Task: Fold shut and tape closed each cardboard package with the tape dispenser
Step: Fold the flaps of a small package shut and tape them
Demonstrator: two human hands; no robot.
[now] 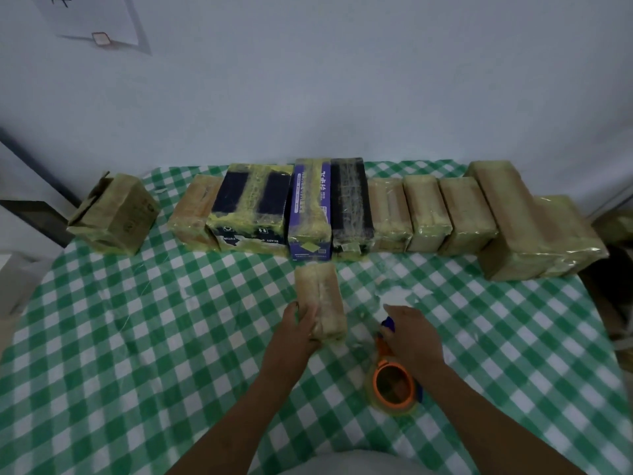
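A small brown cardboard package (323, 293) lies in the middle of the table, its long side pointing away from me, with tape along its top. My left hand (297, 329) grips its near left corner. Just to the right, my right hand (409, 334) holds the orange and blue tape dispenser (394, 382), whose tape roll rests on the cloth near me.
A green and white checked cloth (137, 337) covers the table. Several taped packages stand in a row along the back edge, among them a purple box (310, 207) and a black box (351, 200). One box (114, 214) sits apart at the back left with a flap raised.
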